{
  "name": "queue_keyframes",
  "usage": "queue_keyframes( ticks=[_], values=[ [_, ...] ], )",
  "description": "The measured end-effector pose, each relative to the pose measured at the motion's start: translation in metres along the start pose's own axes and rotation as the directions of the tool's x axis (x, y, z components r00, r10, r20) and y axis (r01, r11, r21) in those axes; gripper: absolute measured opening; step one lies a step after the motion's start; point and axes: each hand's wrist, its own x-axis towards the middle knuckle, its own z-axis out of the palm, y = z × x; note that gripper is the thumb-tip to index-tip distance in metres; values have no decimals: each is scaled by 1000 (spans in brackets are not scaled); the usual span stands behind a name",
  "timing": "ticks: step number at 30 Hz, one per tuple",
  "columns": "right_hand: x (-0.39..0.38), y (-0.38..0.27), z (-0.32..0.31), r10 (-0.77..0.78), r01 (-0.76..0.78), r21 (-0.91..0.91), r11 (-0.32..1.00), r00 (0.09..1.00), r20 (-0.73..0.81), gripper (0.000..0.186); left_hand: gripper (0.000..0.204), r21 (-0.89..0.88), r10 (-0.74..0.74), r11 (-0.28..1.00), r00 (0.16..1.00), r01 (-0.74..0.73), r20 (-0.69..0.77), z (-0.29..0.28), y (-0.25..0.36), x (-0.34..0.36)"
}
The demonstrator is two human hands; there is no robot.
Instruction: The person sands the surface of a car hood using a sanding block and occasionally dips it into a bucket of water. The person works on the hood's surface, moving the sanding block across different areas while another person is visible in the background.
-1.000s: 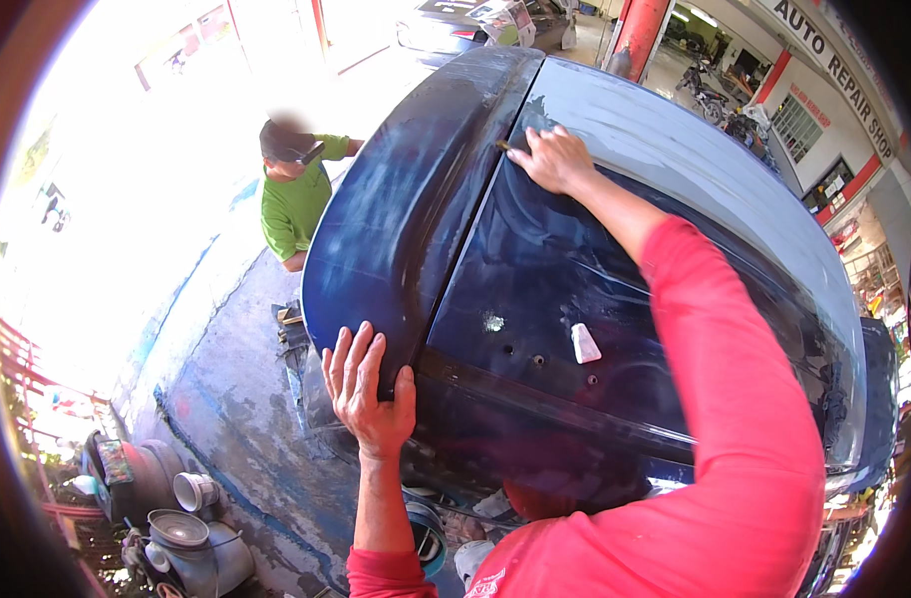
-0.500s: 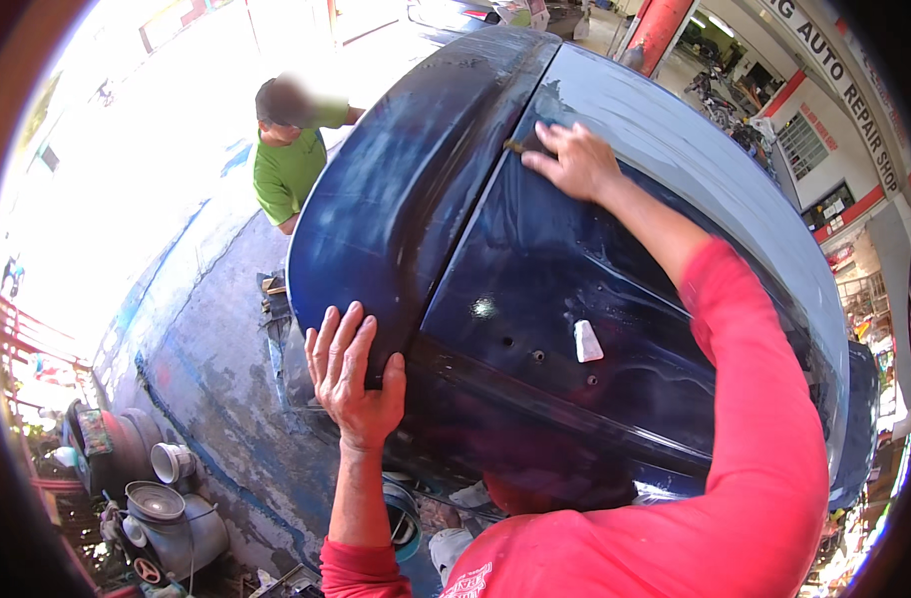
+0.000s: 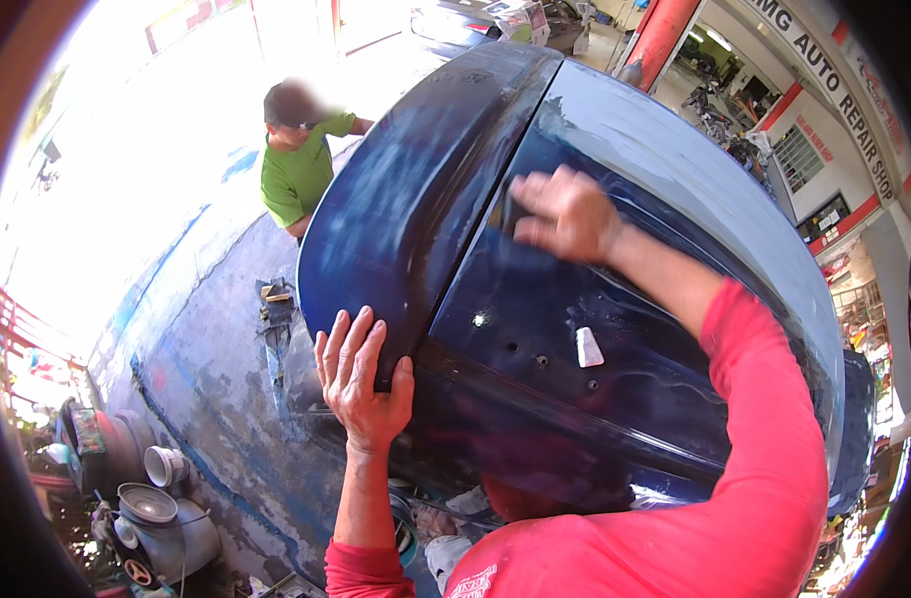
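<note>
My left hand point(image 3: 366, 389) lies flat with its fingers stretched out on the lower corner of a dark blue car body panel point(image 3: 376, 229). My right hand point(image 3: 570, 214), blurred by motion, presses down on the adjoining dark blue panel point(image 3: 485, 274), just right of the seam. Under its fingertips a small dark piece point(image 3: 509, 214) shows in part; it looks like sandpaper, though the blur hides its exact kind. A white wedge-shaped piece point(image 3: 588, 347) rests on this panel beside several small holes. Dull, pale grey surface point(image 3: 675, 149) covers the car's far right part.
Across the car at the left stands a person in a green shirt point(image 3: 296, 179), one arm against the bodywork. Metal containers point(image 3: 171, 528) and a white cup point(image 3: 164, 465) crowd the lower left floor. A red post point(image 3: 663, 40) rises behind the car. A bucket point(image 3: 404, 528) sits below my left forearm.
My right hand has slid down toward me along the panel, near the seam. My left hand keeps its place on the corner. The view has shifted slightly.
</note>
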Motion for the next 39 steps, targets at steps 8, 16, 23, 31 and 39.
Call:
queue_keyframes(
  ticks=[8, 16, 23, 31, 39],
  values=[
    [55, 17, 23, 217, -216, -23, 976, 972, 88, 67, 47, -40, 4, 999, 1000, -5, -18, -2, -1, 0],
    [22, -35, 1, -227, 226, 142, 964, 974, -5, 69, 48, -14, -3, 1000, 1000, 3, -11, 1, -4, -4],
    [82, 73, 54, 451, -412, -243, 878, 882, 135, 73, 47, -49, 2, 999, 999, -4, -35, -1, -4, -2],
    [1, -28, -3, -150, 134, 160, 978, 985, 89, 70, 46, -26, -7, 1000, 1000, 6, -18, -1, -3, -3],
    [93, 101, 60, 646, -591, -284, 755, 744, 170, 71, 45, -26, 4, 1000, 1000, -5, -23, 0, -6, -2]
  ],
)
